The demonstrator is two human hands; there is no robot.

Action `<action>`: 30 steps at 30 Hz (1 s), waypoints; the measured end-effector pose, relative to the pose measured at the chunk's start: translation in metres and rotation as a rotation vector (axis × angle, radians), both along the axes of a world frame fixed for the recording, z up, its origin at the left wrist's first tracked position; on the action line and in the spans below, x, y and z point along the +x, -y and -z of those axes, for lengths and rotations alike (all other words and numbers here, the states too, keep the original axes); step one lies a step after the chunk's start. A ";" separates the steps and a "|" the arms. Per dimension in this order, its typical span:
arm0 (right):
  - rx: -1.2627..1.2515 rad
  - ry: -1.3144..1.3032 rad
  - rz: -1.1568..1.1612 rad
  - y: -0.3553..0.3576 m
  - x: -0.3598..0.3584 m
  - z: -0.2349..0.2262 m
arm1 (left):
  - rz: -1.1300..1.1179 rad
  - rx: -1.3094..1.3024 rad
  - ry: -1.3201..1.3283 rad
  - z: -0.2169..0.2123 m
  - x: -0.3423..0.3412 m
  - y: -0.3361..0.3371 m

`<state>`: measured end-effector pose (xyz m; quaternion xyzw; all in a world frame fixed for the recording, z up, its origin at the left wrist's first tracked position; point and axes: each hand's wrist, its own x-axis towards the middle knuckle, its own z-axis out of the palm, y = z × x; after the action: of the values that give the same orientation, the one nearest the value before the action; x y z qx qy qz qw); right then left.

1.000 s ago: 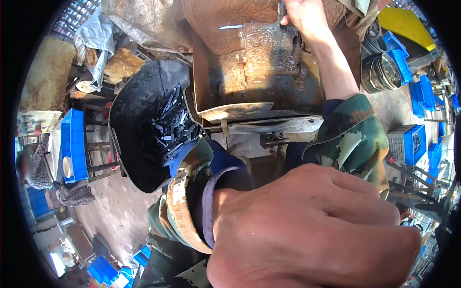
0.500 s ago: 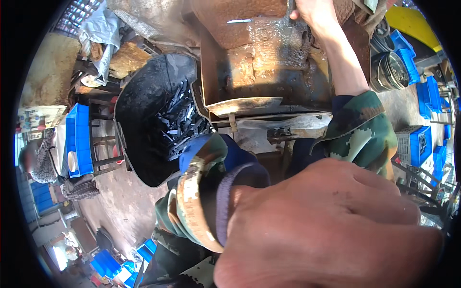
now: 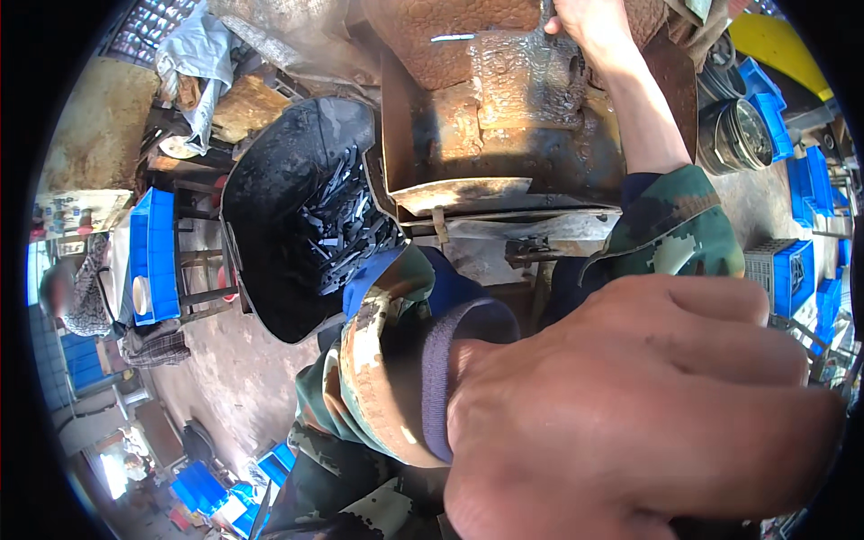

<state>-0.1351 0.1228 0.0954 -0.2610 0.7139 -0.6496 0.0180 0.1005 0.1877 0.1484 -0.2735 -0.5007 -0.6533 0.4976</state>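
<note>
My left hand (image 3: 630, 405) fills the lower right, very close to the camera. Its back faces me and the fingers curl away, so whatever lies inside them is hidden. A camouflage sleeve with a purple cuff (image 3: 450, 360) covers the wrist. My right arm reaches up along the right side, and my right hand (image 3: 589, 22) rests at the top of a rusty metal machine (image 3: 504, 135), beside a thin upright metal piece (image 3: 545, 11). The picture's edge cuts off the fingers. Left of the machine stands a black tub (image 3: 270, 270) holding several dark metal strips (image 3: 346, 229).
Blue crates (image 3: 151, 252) sit on a stand at the left, more blue crates (image 3: 792, 261) at the right, and round metal tins (image 3: 742, 130) at the upper right. Another person (image 3: 76, 292) sits at the far left. Below is a concrete floor (image 3: 225, 378).
My left hand has come closer to the camera and now covers more of the lower right. My right hand has stayed at the top of the machine.
</note>
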 end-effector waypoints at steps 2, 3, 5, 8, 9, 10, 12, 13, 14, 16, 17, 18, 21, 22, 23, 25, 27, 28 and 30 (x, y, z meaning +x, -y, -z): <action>0.013 0.000 -0.004 0.001 -0.003 0.001 | -0.016 -0.001 -0.002 -0.002 -0.002 0.002; 0.020 -0.010 -0.003 0.000 -0.007 0.000 | -0.019 -0.009 -0.011 0.000 -0.007 0.003; 0.011 -0.020 0.015 -0.002 -0.009 0.003 | -0.024 -0.024 -0.020 0.003 -0.013 0.007; -0.004 0.009 -0.018 0.002 -0.003 0.000 | -0.009 -0.115 0.116 0.003 -0.014 0.027; 0.006 -0.012 0.010 -0.005 -0.002 0.008 | -0.096 -0.293 -0.105 0.022 -0.033 0.039; 0.012 -0.015 -0.007 -0.006 -0.014 0.016 | -0.043 -0.312 0.040 0.021 -0.032 0.041; 0.023 -0.013 -0.009 0.000 -0.024 0.020 | 0.021 -0.280 0.371 0.012 -0.023 0.050; 0.029 -0.010 0.011 0.003 -0.019 0.019 | 0.040 -0.227 0.550 0.006 -0.017 0.054; 0.086 -0.026 0.039 0.006 -0.020 0.019 | 0.014 -0.216 0.582 0.009 -0.024 0.057; 0.092 -0.046 0.052 0.005 -0.034 0.021 | -0.188 -0.327 0.446 0.012 -0.042 0.065; 0.071 -0.097 0.040 0.008 -0.049 0.030 | -0.322 -0.384 0.336 0.013 -0.053 0.070; 0.002 -0.043 0.028 0.008 -0.054 0.040 | -0.338 -0.371 0.334 0.017 -0.068 0.072; 0.089 0.079 -0.028 0.012 -0.051 0.029 | -0.622 -0.404 0.183 0.016 -0.096 0.086; 0.057 0.067 -0.024 0.013 -0.045 0.030 | -0.581 -0.342 0.271 0.017 -0.104 0.088; 0.012 0.089 -0.042 0.013 -0.043 0.031 | -0.539 -0.276 0.357 0.019 -0.111 0.090; -0.119 0.173 -0.081 0.006 -0.041 0.034 | -0.429 -0.131 0.521 0.025 -0.122 0.093; -0.268 0.297 -0.131 0.001 -0.041 0.034 | -0.374 -0.045 0.598 0.035 -0.125 0.098; -0.297 0.308 -0.146 -0.003 -0.043 0.033 | -0.399 0.001 0.616 0.041 -0.126 0.100; -0.247 0.122 -0.171 -0.004 -0.054 0.030 | -0.463 0.026 0.537 0.062 -0.128 0.107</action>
<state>-0.1894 0.1272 0.0656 -0.2812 0.6015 -0.7430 0.0843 -0.0278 0.0803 0.0867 0.0351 -0.6539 -0.5782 0.4867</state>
